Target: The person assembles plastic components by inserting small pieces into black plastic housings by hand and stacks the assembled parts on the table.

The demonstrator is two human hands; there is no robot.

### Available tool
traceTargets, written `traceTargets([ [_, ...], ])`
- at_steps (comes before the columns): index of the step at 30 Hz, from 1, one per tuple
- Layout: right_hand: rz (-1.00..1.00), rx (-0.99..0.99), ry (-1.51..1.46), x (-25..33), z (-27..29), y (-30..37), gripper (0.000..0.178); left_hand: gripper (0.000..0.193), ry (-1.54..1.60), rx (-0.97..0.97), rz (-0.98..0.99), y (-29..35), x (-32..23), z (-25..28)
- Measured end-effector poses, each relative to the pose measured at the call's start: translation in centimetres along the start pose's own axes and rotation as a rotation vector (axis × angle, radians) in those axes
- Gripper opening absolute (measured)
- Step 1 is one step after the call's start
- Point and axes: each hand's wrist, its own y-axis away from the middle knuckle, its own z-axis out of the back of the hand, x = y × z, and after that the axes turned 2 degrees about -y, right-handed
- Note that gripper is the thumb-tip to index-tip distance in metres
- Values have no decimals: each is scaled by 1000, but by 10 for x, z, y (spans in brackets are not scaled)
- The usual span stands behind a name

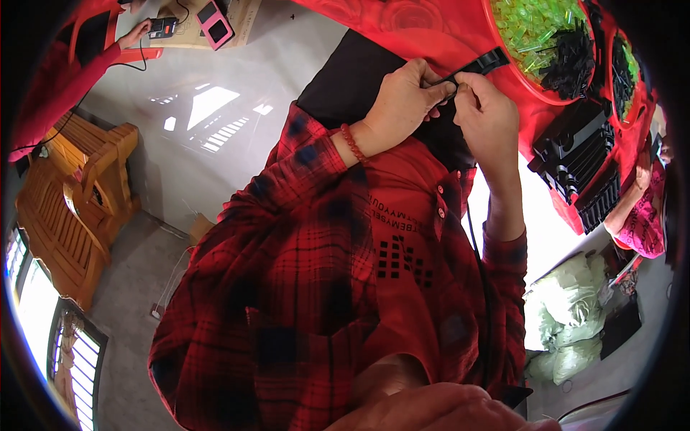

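A narrow black plastic strip [490,62] is held out in front of me over the edge of the red-covered table. My left hand [408,97], with a red bead bracelet at its wrist, pinches the strip's near end between thumb and fingers. Close beside it, my right hand [490,108] is closed with thumb and forefinger on the strip's middle. Where the fingertips meet, anything smaller between them is hidden. Just right of the strip stands a red basin [550,93] with yellow-green translucent pieces [523,32] and a heap of thin black pieces [569,63].
Black plastic racks or strips [575,158] lie beyond my right hand. A second red basin [619,118] is farther right, near another person in pink [647,215]. At upper left, a person's hand [134,34] is by a small device. A wooden bench [72,208] stands left.
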Motion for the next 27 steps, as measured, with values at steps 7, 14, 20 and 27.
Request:
traceTargets([
  [7,-220,178,-526,-2,14,-3,23,22,-4,-12,-65,-2,6,-2],
  [14,-14,91,-45,-1,6,0,24,22,-35,-10,-4,0,-3,1],
  [20,288,-30,242,1,5,5,25,22,-16,37,45,-2,-10,7],
  [27,281,-90,160,4,7,11,26,18,9,60,-21,0,3,5],
])
